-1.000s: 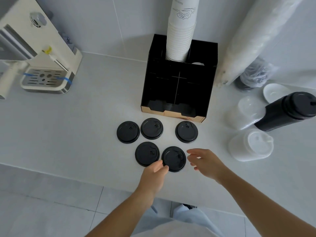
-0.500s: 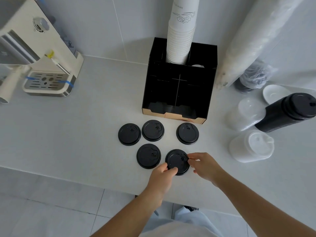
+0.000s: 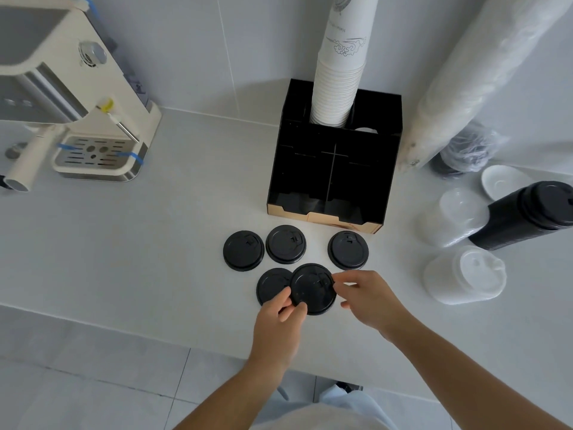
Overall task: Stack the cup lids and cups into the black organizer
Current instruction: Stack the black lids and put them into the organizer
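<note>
1. Change noted: half a second ago the near-right lid lay flat on the worktop [image 3: 108,259], apart from its neighbour. It now rides higher and further left, its left edge overlapping the near-left lid [image 3: 273,288].
2. Lifted lid [image 3: 313,290]: held at opposite edges by both hands. Left hand [image 3: 279,318] pinches the near-left rim between thumb and fingers; right hand [image 3: 369,301] pinches the far-right rim with its fingertips. Both grips are clamped on this one lid.
3. One second ago the right hand was clear of the lid and only the left touched it; both have since closed in.
4. Other three lids unmoved: far-left lid [image 3: 243,250], far-middle lid [image 3: 286,244], far-right lid [image 3: 348,249], all flat on the worktop just in front of the black organizer [image 3: 366,169].
5. Organizer: a tall stack of white paper cups [image 3: 338,82] stands in a rear compartment; the front compartments look empty, though their dark interior is hard to read.
6. Judgement: first lid is being set onto the second to start a stack. No lids in the organizer yet; lid part of the task is at its beginning.
7. Risk, judged: lids must nest squarely, or the pile will slide when carried.
</note>
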Demonstrator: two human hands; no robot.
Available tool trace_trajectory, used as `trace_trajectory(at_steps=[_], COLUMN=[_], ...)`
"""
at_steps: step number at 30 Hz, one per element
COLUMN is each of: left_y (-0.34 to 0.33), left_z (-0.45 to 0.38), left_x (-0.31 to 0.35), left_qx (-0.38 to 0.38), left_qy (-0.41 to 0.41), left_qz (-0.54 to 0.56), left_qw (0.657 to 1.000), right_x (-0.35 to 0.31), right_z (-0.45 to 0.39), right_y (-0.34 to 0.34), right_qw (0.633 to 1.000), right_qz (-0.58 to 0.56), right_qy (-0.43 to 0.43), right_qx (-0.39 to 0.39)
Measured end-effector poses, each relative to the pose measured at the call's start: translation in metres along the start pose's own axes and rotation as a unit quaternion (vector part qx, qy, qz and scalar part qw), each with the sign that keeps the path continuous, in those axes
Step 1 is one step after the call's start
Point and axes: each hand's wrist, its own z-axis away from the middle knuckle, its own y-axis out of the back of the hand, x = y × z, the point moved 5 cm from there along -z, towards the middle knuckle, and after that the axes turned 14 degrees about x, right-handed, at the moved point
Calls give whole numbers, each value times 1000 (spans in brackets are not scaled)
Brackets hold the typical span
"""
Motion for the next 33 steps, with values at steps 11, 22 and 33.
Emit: trace_trajectory(at_steps=[11,22,33], left_y=[45,56,53], left_z=[-39,-70,-85], left_x=[5,-10,-17], left_qx=[52,70,69], left_qy=[-52,-113,-117], left_qz=[-85,-184,-211], left_qw=[994,974,968], right_x=[-18,-11,-12], right_z=[13,19,20], right_y=[-47,-72,-75], right_qw=[999,998,999], right_qz=[-19,-30,-28], right_qy=[-24,-45,-40], right_qx=[-31,-22,-16])
